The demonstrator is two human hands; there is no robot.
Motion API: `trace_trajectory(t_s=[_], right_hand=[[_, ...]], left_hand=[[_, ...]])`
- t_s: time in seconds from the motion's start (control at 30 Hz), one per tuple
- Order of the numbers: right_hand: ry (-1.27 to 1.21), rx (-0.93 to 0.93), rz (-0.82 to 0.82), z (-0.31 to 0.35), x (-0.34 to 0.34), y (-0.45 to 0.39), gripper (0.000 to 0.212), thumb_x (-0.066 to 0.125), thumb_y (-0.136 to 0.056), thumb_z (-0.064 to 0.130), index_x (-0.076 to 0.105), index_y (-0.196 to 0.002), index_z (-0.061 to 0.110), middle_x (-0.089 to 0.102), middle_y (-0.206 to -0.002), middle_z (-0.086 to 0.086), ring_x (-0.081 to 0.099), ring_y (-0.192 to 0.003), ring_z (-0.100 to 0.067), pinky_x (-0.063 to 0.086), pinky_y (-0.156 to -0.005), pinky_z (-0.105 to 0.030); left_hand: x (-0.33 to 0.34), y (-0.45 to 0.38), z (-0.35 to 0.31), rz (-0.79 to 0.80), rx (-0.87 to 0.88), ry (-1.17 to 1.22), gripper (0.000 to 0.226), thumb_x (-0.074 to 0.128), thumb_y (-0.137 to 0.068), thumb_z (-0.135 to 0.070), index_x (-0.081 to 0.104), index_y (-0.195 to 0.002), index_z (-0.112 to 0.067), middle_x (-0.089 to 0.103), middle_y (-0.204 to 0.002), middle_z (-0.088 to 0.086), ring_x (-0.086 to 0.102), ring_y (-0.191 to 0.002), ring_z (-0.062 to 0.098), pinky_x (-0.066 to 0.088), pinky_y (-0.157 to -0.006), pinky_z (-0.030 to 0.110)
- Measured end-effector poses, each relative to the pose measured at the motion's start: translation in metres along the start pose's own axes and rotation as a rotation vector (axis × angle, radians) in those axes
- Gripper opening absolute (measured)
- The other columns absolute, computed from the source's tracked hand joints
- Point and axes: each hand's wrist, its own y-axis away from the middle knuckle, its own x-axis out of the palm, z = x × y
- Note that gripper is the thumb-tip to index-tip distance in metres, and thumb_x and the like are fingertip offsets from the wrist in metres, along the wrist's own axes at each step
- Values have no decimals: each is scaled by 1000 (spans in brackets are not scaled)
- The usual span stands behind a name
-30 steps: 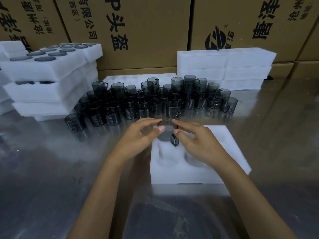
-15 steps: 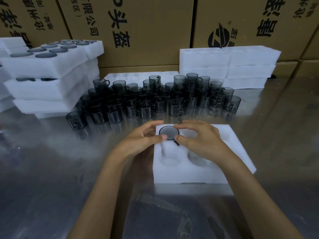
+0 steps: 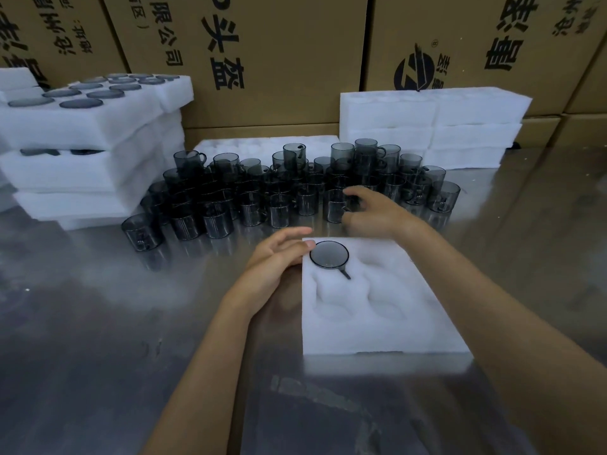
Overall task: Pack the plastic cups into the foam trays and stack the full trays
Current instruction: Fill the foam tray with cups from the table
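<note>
- Head view: a white foam tray [image 3: 377, 310] lies flat on the reflective metal table [image 3: 98, 323], just in front of the person.
- One smoky grey plastic cup [image 3: 328, 254] sits sunk in the tray's far-left pocket, only its round rim and the small handle showing; the handle points toward the near right.
- The tray's other pockets show as soft hollows in the foam, with no cup in them.
- The left hand [image 3: 276, 261] rests at the tray's far-left corner, its fingers relaxed and fairly straight, one fingertip just beside the seated cup's rim; it holds nothing.
- The right hand [image 3: 374, 211] reaches past the tray to the loose cups [image 3: 295, 188] crowded on the table beyond it. Its fingers are curled at a front-row cup [image 3: 335, 206], apparently closing round it, though the hand hides part of the cup and the grip is not fully plain.
- The loose cups stand upright in several rows, some stacked on others at the back.
- At the left, full trays [image 3: 82, 126] are stacked, the dark cup rims showing in the top one.
- At the back right stands a pile of plain foam trays [image 3: 433, 126], and a low foam sheet [image 3: 256, 146] lies behind the cups.
- Cardboard boxes [image 3: 279, 54] with printed characters form the wall behind.
</note>
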Motion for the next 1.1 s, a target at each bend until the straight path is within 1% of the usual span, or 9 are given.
trace_trajectory(t_s=[0.1, 0.2, 0.33, 0.43, 0.53, 0.67, 0.73, 0.83, 1.1], right_hand=[[117, 64, 23, -7, 9, -33, 50, 60, -97, 27, 45, -145, 24, 54, -140, -6, 55, -120, -25, 43, -103, -31], [164, 6, -66, -16, 20, -47, 16, 65, -95, 24, 55, -104, 16, 62, -110, -6, 56, -97, -24, 46, -91, -34], [110, -77, -116, -18, 19, -38, 23, 69, -89, 10, 50, -78, 16, 59, -81, 2, 55, -85, -20, 46, -74, -29], [84, -207, -194, -10, 12, -15, 23, 74, -85, 10, 54, -78, 17, 65, -87, 0, 60, -88, -23, 49, -81, -36], [70, -417, -305, 3, 7, 19, 21, 76, -84, 14, 56, -82, 18, 60, -90, 10, 59, -90, -18, 50, -82, -39], [59, -592, -349, 5, 1, 63, 36, 77, -83, 22, 52, -107, 33, 61, -105, 16, 61, -96, -12, 52, -85, -39], [-2, -568, -341, -2, -6, 79, 58, 81, -81, 25, 45, -121, 45, 62, -115, 19, 63, -104, -4, 51, -89, -32], [-195, -453, -325, -21, -19, 94, 70, 89, -73, 30, 48, -126, 48, 65, -118, 18, 62, -108, 1, 48, -91, -23], [-320, -321, -210, -53, -17, 100, 56, 88, -67, 30, 65, -118, 37, 71, -110, 16, 67, -102, -2, 52, -95, -36]], left_hand=[[1, -2, 0, -11, -7, -53, 21, 73, -88, -29, 74, -108, -29, 76, -107, 2, 72, -101, 17, 52, -89, 30], [3, -3, -1, -34, -33, -93, 17, 72, -88, -33, 76, -105, -31, 76, -106, -3, 72, -101, 13, 53, -94, 31], [13, -4, -6, -133, -53, -178, 12, 68, -91, -33, 76, -100, -34, 75, -104, -11, 70, -95, 5, 53, -87, 23], [22, 0, -11, -274, 37, -171, 24, 64, -95, -19, 67, -117, -27, 71, -111, -6, 68, -96, 6, 53, -82, 18], [24, 8, -20, -372, 271, -280, 47, 64, -94, -9, 53, -136, -26, 61, -126, -9, 57, -112, 4, 45, -91, 14], [36, 26, -31, -242, 477, -291, 68, 66, -93, -11, 39, -146, -44, 54, -138, -19, 44, -130, -11, 38, -104, 12], [49, 34, -35, -173, 517, -324, 69, 66, -95, -16, 36, -149, -46, 53, -139, -21, 41, -132, -13, 39, -100, 7], [67, 40, -36, -161, 494, -399, 60, 66, -95, -25, 42, -147, -42, 55, -136, -22, 44, -130, -11, 46, -106, 29], [77, 43, -29, -121, 429, -804, 49, 58, -96, -46, 49, -144, -41, 48, -103, -29, 45, -121, 7, 38, -108, 44]])
